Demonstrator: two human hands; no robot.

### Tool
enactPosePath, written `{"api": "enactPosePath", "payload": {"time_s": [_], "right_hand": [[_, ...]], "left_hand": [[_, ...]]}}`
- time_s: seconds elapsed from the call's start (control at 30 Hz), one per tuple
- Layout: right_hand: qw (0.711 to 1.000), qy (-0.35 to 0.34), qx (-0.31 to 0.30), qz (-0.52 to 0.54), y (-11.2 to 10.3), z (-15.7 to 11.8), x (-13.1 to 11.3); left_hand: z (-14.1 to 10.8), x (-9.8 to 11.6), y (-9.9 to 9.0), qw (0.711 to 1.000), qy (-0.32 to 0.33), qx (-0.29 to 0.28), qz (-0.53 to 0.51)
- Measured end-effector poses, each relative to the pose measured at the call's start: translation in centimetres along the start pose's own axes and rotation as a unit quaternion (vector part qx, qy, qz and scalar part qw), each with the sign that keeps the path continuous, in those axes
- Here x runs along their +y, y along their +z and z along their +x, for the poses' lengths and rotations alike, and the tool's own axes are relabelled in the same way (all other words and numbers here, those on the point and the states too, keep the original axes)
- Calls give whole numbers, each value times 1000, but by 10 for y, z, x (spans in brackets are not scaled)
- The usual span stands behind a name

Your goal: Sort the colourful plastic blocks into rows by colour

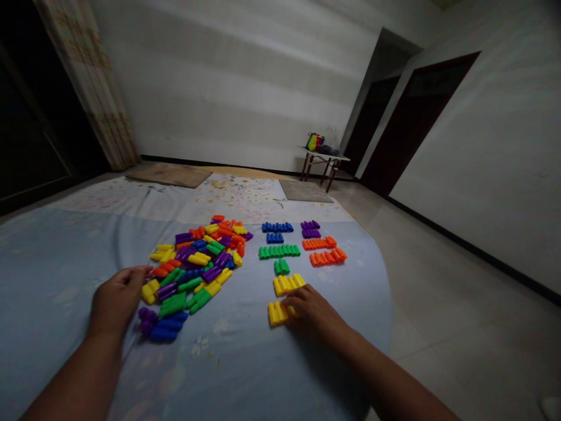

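My left hand (116, 301) is at the left edge of a mixed pile of plastic building blocks. Its thumb and forefinger pinch together at the end of an orange block (162, 270). Over the nearer yellow row (277, 314) lies my right hand (313, 310), its curled fingers on the row's right end and hiding part of it. Just beyond is another yellow row (287, 284). Purple blocks (148, 320) and blue blocks (169, 327) lie at the pile's near end, beside a green block (173, 304).
Sorted rows lie farther off: green (279, 251), blue (277, 227), purple (311, 225) and orange (328, 257). A flowered cloth (219, 374) covers the round-edged surface. Beyond it, a small table (326, 154) stands by the wall with a colourful bag (314, 141) on it.
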State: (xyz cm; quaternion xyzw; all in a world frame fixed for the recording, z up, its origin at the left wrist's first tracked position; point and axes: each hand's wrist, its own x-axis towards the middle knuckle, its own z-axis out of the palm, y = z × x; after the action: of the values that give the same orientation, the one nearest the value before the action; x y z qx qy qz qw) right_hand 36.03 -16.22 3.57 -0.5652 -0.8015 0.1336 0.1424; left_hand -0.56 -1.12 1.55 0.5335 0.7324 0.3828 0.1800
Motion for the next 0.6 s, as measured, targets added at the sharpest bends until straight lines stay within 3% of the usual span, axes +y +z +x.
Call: {"api": "enactPosePath", "payload": {"time_s": [0.3, 0.47, 0.6], "right_hand": [[998, -21, 41, 30, -6, 0, -9], [996, -79, 34, 29, -10, 36, -35], [989, -146, 0, 13, 0, 78, -62]], "left_hand": [[0, -9, 4, 999, 10, -2, -48], [4, -17, 8, 998, 17, 5, -62], [5, -19, 9, 997, 26, 10, -68]]}}
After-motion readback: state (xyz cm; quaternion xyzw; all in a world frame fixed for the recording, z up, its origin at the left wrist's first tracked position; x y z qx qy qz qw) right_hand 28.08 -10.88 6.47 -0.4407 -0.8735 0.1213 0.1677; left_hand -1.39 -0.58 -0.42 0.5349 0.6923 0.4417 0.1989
